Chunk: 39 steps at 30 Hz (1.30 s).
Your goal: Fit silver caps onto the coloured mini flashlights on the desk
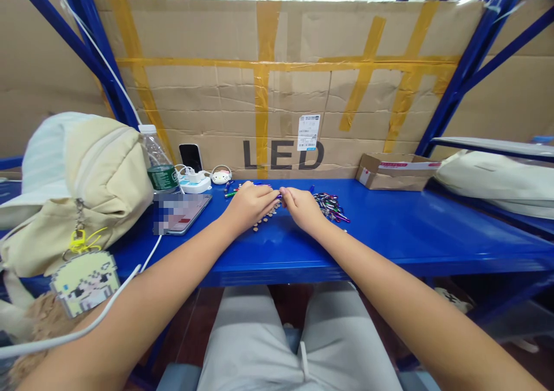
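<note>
My left hand (253, 204) and my right hand (302, 205) meet fingertip to fingertip above the blue table (372, 229). Both have their fingers closed, and what they pinch between them is too small to make out. Under and beside my left hand lie many small round brownish pieces (265, 219). Just right of my right hand is a pile of small shiny coloured sticks (331, 206), some purple, green and dark. More coloured sticks show behind my left hand, partly hidden by it.
At the left are a cream backpack (108, 177), a water bottle (160, 163), a tablet-like device (190, 213), a white power strip (194, 182) and a white cable. An open cardboard box (393, 171) stands at the back right. A cardboard wall (194, 102) closes off the rear.
</note>
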Available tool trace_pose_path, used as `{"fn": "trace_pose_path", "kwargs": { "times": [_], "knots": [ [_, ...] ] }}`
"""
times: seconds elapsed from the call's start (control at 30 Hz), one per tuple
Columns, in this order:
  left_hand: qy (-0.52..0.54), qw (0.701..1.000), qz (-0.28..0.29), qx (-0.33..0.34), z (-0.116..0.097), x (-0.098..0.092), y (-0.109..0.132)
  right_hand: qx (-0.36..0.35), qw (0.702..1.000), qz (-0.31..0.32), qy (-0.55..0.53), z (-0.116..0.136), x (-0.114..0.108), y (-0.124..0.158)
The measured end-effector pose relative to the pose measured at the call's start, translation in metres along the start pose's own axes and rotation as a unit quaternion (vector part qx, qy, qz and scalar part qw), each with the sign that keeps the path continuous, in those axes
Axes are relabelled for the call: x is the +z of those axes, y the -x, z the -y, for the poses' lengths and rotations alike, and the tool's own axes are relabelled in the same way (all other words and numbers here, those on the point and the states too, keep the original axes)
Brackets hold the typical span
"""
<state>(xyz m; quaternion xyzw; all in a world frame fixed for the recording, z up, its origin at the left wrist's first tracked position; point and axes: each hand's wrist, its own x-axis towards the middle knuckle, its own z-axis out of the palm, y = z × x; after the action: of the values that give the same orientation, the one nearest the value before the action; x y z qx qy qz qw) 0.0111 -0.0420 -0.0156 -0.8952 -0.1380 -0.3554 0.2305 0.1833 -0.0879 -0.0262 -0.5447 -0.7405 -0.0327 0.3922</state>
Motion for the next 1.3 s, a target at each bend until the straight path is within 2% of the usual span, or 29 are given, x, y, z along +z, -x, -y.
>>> {"fn": "trace_pose_path", "kwargs": {
  "times": [0.13,0.23,0.37,0.43,0.53,0.6,0.67,0.8,0.87,0.97,1.03,1.13,1.3],
  "knots": [
    [0.009,1.0,0.013,-0.019,0.0,0.004,-0.003,-0.006,0.998,0.007,-0.057,-0.005,-0.002,-0.002],
    [0.097,0.992,0.022,-0.071,0.0,0.006,-0.008,-0.027,0.997,0.033,-0.061,-0.008,-0.012,-0.002],
    [0.221,0.956,0.048,-0.186,0.017,0.007,-0.007,-0.01,0.999,0.049,-0.015,-0.016,-0.031,0.0],
    [0.195,0.944,0.069,-0.257,0.036,0.009,0.001,0.024,0.998,0.056,-0.001,-0.024,-0.04,0.001],
    [0.072,0.941,0.157,-0.29,0.066,0.016,0.018,0.084,0.987,0.135,0.03,-0.032,-0.049,0.003],
    [0.01,0.926,0.226,-0.302,0.079,0.02,0.027,0.116,0.973,0.186,0.067,-0.034,-0.053,0.004],
    [-0.024,0.916,0.263,-0.301,0.083,0.024,0.03,0.141,0.962,0.208,0.104,-0.035,-0.056,0.004],
    [-0.01,0.929,0.268,-0.254,0.072,0.03,0.02,0.177,0.944,0.225,0.164,-0.036,-0.059,0.004],
    [-0.002,0.932,0.276,-0.235,0.067,0.032,0.015,0.183,0.942,0.205,0.193,-0.036,-0.057,0.005],
    [-0.018,0.928,0.284,-0.241,0.07,0.033,0.015,0.135,0.96,0.147,0.199,-0.03,-0.05,0.005],
    [-0.042,0.917,0.276,-0.285,0.078,0.032,0.021,0.071,0.973,0.132,0.177,-0.023,-0.042,0.006],
    [-0.06,0.89,0.279,-0.355,0.093,0.031,0.032,-0.003,0.979,0.138,0.152,-0.015,-0.032,0.006],
    [-0.035,0.886,0.295,-0.355,0.101,0.031,0.039,-0.041,0.976,0.174,0.121,-0.019,-0.024,0.006]
  ]
}}
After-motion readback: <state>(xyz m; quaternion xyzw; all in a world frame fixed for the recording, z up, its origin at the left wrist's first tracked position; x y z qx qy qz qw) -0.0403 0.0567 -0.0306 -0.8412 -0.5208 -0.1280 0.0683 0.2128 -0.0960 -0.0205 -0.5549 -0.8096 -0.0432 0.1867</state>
